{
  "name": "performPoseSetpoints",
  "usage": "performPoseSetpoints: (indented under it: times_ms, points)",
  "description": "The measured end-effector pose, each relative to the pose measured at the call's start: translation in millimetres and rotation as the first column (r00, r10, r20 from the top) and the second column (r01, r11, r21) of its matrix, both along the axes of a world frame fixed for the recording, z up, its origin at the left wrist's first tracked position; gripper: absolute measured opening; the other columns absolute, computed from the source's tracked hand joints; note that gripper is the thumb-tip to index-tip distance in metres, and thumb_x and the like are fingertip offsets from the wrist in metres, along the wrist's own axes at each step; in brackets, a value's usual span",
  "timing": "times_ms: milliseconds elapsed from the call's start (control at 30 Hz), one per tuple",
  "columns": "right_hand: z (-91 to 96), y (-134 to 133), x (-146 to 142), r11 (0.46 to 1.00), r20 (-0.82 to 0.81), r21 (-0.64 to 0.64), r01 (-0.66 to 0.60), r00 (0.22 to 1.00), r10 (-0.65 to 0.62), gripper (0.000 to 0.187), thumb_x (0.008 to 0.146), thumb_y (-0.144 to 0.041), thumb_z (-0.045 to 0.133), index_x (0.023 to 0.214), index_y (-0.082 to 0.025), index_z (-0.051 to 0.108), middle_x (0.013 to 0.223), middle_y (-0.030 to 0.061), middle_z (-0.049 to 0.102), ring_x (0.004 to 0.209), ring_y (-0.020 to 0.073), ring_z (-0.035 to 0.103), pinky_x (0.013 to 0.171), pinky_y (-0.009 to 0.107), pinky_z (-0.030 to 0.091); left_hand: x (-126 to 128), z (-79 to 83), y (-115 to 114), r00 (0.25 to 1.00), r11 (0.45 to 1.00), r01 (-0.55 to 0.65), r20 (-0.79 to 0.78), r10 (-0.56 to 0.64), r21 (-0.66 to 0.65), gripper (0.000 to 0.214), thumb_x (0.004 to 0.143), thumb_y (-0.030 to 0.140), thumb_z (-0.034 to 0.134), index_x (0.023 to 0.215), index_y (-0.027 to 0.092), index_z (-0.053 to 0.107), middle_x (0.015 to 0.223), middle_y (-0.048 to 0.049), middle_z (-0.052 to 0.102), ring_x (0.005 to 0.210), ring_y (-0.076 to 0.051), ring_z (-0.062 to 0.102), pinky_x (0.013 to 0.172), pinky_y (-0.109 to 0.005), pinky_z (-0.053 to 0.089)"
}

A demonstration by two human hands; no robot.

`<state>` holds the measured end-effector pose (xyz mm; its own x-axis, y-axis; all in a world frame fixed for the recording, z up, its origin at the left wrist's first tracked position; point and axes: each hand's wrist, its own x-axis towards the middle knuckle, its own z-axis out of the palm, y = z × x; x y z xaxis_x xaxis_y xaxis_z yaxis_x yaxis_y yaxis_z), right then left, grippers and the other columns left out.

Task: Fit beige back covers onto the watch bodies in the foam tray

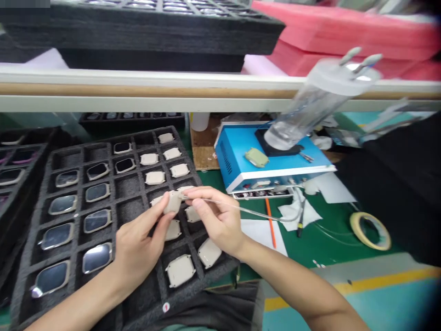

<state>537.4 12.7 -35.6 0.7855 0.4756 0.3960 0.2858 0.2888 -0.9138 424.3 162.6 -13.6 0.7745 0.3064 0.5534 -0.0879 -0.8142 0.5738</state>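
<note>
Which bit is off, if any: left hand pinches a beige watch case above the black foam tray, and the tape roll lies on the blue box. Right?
Not quite. The head view shows the tape roll on the green tabletop, not on the blue box. The left hand does pinch a beige watch case above the black foam tray.

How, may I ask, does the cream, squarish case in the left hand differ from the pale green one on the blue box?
The cream squarish case is pinched in the left hand; the pale green squarish case lies on the blue box. The cream case is whitish, the green case tinted. The right hand holds a thin clear tube near the cream case, not the green case. Both have rounded corners.
</note>
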Motion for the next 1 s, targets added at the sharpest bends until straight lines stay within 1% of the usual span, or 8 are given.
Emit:
performPoseSetpoints:
  times_ms: [233, 567, 633, 700, 767, 867, 933, 1000]
  points:
    - [2.9, 3.1, 2.1, 1.000, 0.010, 0.016, -0.003, 1.000, 0.003, 0.018, 0.100, -0.035, 0.062, 0.103, -0.025, 0.077, 0.113, 0.0076, 0.080, 0.108, 0.0211, 0.077, 0.086, 0.034, 0.069, 1.1, -5.1, 2.7, 0.998, 1.000, -0.013, 0.058, 0.011, 0.025, 0.060, 0.092, 0.012, 0.076, 0.141, 0.045, 0.066, 0.129, 0.0072, 0.075, 0.104, -0.021, 0.081, 0.101, -0.026, 0.061]
    - [5.1, 2.9, 1.9, 0.999, 0.056, 0.038, 0.007, 0.998, -0.009, 0.016, 0.100, -0.025, 0.063, 0.104, -0.024, 0.078, 0.111, 0.0076, 0.080, 0.107, 0.0198, 0.077, 0.085, 0.032, 0.067, 3.1, -1.6, 0.9, 0.996, 0.996, -0.036, 0.082, 0.030, 0.083, 0.039, 0.095, 0.016, 0.072, 0.131, 0.030, 0.076, 0.122, 0.0005, 0.079, 0.099, -0.023, 0.082, 0.095, -0.031, 0.065]
    - [5.1, 2.7, 2.1, 0.999, 0.067, 0.041, 0.008, 0.998, -0.011, 0.016, 0.100, -0.023, 0.063, 0.104, -0.024, 0.079, 0.111, 0.0078, 0.080, 0.108, 0.0197, 0.077, 0.085, 0.031, 0.067, 3.2, -3.7, 2.5, 0.997, 0.998, -0.054, 0.047, 0.053, 0.023, 0.035, 0.095, 0.020, 0.072, 0.128, 0.028, 0.077, 0.120, -0.0012, 0.081, 0.097, -0.023, 0.082, 0.093, -0.033, 0.065]
    - [4.3, 1.7, 2.2, 0.999, 0.072, 0.046, 0.005, 0.997, -0.009, 0.016, 0.100, -0.022, 0.063, 0.104, -0.024, 0.079, 0.111, 0.0078, 0.080, 0.108, 0.0198, 0.077, 0.086, 0.031, 0.066, 5.1, -4.2, 4.3, 0.997, 0.984, -0.069, -0.030, 0.065, -0.162, 0.033, 0.095, 0.025, 0.074, 0.128, 0.026, 0.077, 0.121, -0.0033, 0.082, 0.098, -0.023, 0.082, 0.093, -0.033, 0.064]
    - [2.8, 0.4, 1.6, 0.997, 0.048, 0.067, 0.025, 0.998, -0.028, 0.016, 0.100, -0.024, 0.063, 0.104, -0.024, 0.079, 0.112, 0.0074, 0.080, 0.107, 0.0199, 0.077, 0.088, 0.032, 0.066, 9.1, -1.7, 5.9, 0.995, 0.896, -0.065, -0.096, 0.025, -0.438, 0.037, 0.093, 0.032, 0.075, 0.129, 0.022, 0.074, 0.123, -0.0063, 0.081, 0.102, -0.023, 0.080, 0.091, -0.032, 0.063]
    - [0.4, -0.3, -0.2, 0.991, -0.047, 0.104, 0.083, 0.996, -0.078, 0.014, 0.100, -0.028, 0.066, 0.102, -0.024, 0.079, 0.109, 0.0066, 0.081, 0.101, 0.0192, 0.078, 0.087, 0.032, 0.066, 16.1, 5.9, 9.0, 0.994, 0.594, -0.033, -0.090, -0.067, -0.804, 0.043, 0.089, 0.037, 0.080, 0.126, 0.018, 0.071, 0.119, -0.0089, 0.081, 0.104, -0.021, 0.077, 0.085, -0.028, 0.061]
    - [-0.2, 0.8, -1.1, 0.989, -0.123, 0.104, 0.101, 0.988, -0.088, 0.014, 0.098, -0.032, 0.069, 0.100, -0.023, 0.079, 0.104, 0.0061, 0.082, 0.096, 0.0190, 0.079, 0.084, 0.031, 0.066, 19.1, 10.1, 12.0, 0.995, 0.400, -0.022, -0.057, -0.076, -0.916, 0.046, 0.082, 0.035, 0.086, 0.122, 0.017, 0.071, 0.114, -0.0069, 0.080, 0.097, -0.017, 0.074, 0.081, -0.025, 0.058]
    - [0.1, 2.2, -1.4, 0.992, -0.185, 0.086, 0.093, 0.980, -0.076, 0.016, 0.096, -0.036, 0.072, 0.099, -0.022, 0.079, 0.099, 0.0062, 0.083, 0.092, 0.0193, 0.080, 0.082, 0.031, 0.066, 19.9, 12.2, 14.3, 0.998, 0.301, -0.009, -0.028, -0.059, -0.953, 0.051, 0.074, 0.028, 0.093, 0.119, 0.017, 0.071, 0.112, -0.0050, 0.078, 0.093, -0.015, 0.070, 0.081, -0.023, 0.055]
